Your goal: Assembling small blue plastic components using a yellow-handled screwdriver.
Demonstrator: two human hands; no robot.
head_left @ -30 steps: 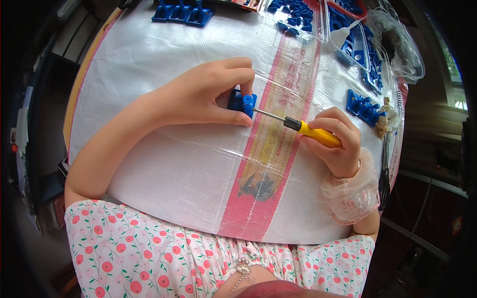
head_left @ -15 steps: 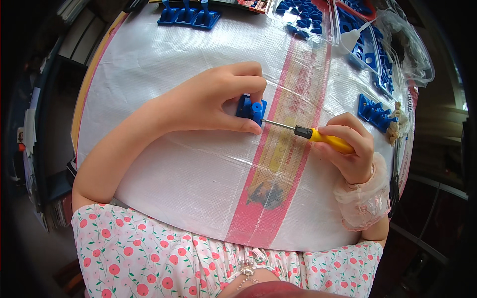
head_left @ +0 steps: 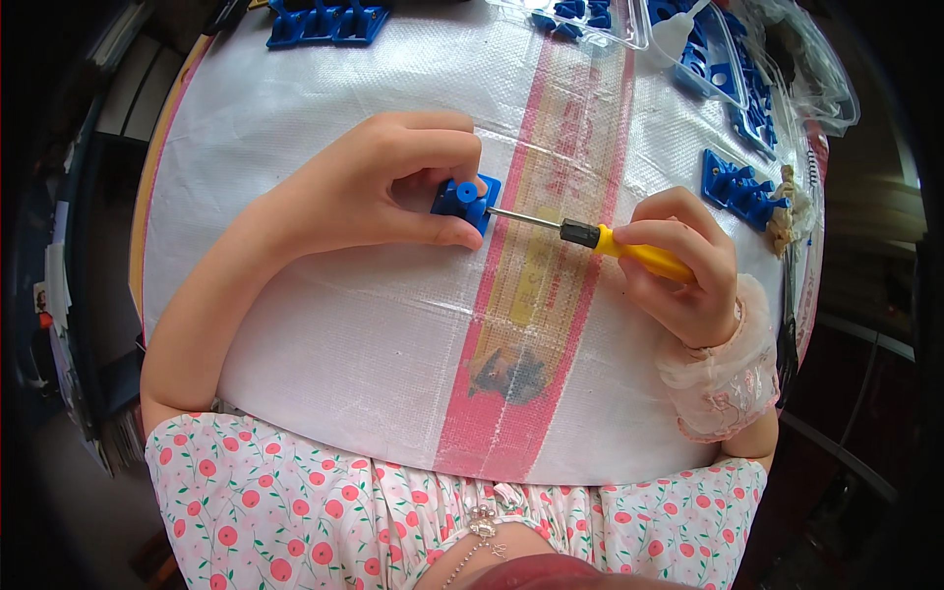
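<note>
A small blue plastic part point(head_left: 468, 200), with a square base and a round knob, is gripped between the thumb and fingers of my left hand point(head_left: 393, 182). It rests on or just above the white woven sheet; which of the two I cannot tell. Around the yellow handle of a screwdriver point(head_left: 644, 258) the fingers of my right hand point(head_left: 688, 265) are closed. The screwdriver's metal shaft points left, and its tip meets the right side of the blue part.
White woven sheeting point(head_left: 324, 364) with a printed pink stripe covers the table. Joined blue parts point(head_left: 326, 24) lie at the far left, others point(head_left: 744, 190) at the right. Clear plastic trays point(head_left: 703, 59) of blue pieces, a white nozzle bottle point(head_left: 674, 34) and a clear bag point(head_left: 811, 69) stand far right.
Both hands, with the blue part and screwdriver, sit slightly further left and higher in view. Surrounding things have also shifted up in the picture. Both grips stay the same.
</note>
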